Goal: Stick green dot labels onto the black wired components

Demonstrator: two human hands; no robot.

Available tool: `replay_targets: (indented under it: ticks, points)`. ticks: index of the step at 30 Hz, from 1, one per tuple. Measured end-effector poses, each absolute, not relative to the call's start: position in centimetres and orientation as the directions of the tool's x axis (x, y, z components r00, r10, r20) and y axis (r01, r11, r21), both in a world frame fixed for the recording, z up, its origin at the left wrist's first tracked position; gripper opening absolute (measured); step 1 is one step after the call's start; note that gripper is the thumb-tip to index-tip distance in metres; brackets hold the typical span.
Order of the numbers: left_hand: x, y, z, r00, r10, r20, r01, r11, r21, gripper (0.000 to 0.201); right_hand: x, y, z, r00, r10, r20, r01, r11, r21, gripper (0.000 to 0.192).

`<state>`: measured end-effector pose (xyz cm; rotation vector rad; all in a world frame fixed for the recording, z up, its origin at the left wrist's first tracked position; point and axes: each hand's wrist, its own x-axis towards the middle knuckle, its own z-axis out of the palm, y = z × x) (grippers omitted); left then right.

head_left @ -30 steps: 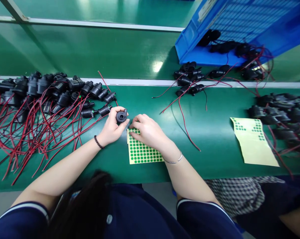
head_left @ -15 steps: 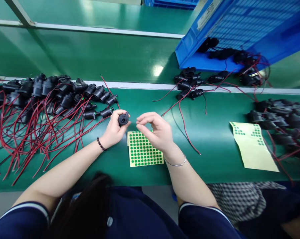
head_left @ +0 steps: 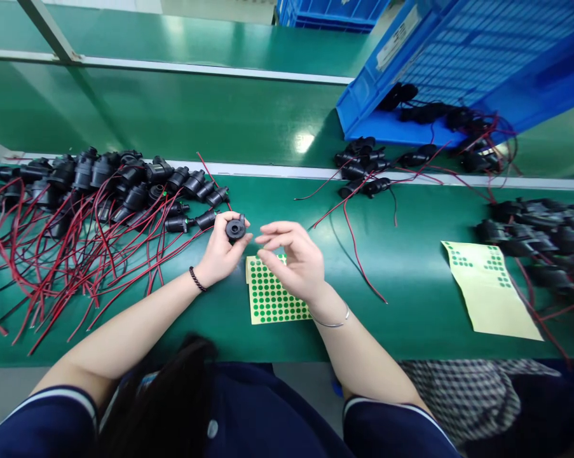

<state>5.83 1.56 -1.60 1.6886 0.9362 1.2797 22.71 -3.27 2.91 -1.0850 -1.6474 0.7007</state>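
My left hand [head_left: 224, 245] is closed around a small black pump [head_left: 235, 229], its round end with a central hole turned up toward me. Just to the right, my right hand [head_left: 293, 257] hovers with thumb and fingers apart, not touching the pump. No object is plain between those fingers; a tiny sticker there could not be ruled out. Under the right hand lies a pale yellow sheet of round green stickers [head_left: 274, 299], partly covered by it.
A heap of black pumps [head_left: 134, 197] with red and black wires [head_left: 86, 254] covers the left. Several more lie before a tilted blue crate [head_left: 363, 95]. At right are a mostly used sticker sheet [head_left: 496, 299], another pump pile [head_left: 548, 229] and a person's checked clothing [head_left: 463, 388].
My right hand has shifted slightly left and its fingers have spread a little more. My left hand keeps hold of the pump. The whole view has moved slightly.
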Motion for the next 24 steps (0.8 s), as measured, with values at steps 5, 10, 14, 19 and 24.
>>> replay_targets:
  ticks: [5, 10, 14, 19, 24]
  points:
    - [5.8, 1.6, -1.5, 0.214, 0.900, 0.380, -0.063, -0.375, 0.925, 0.031, 23.4, -2.4, 2.7, -0.003, 0.985, 0.174, 0.102, 0.173, -0.980, 0.007]
    - [5.9, 1.4, -1.0, 0.257, 0.900, 0.353, -0.155, -0.322, 0.934, 0.033, 23.4, -1.9, 2.4, -0.031, 0.998, 0.045, 0.112, 0.049, -0.993, 0.012]
    - [5.9, 1.2, -0.8, 0.283, 0.908, 0.309, -0.105, -0.291, 0.951, 0.034, 23.1, -1.9, 2.4, -0.024, 0.999, 0.034, 0.166, 0.037, -0.985, 0.013]
    - [5.7, 1.0, -0.9, 0.288, 0.916, 0.278, 0.031, -0.299, 0.954, 0.029, 23.0, -2.0, 2.4, -0.021, 0.996, 0.092, 0.312, 0.094, -0.945, 0.008]
    - [5.9, 0.9, -0.4, 0.239, 0.937, 0.255, 0.056, -0.275, 0.960, 0.026, 22.9, -2.0, 2.1, 0.001, 0.985, 0.173, 0.370, 0.160, -0.915, 0.009]
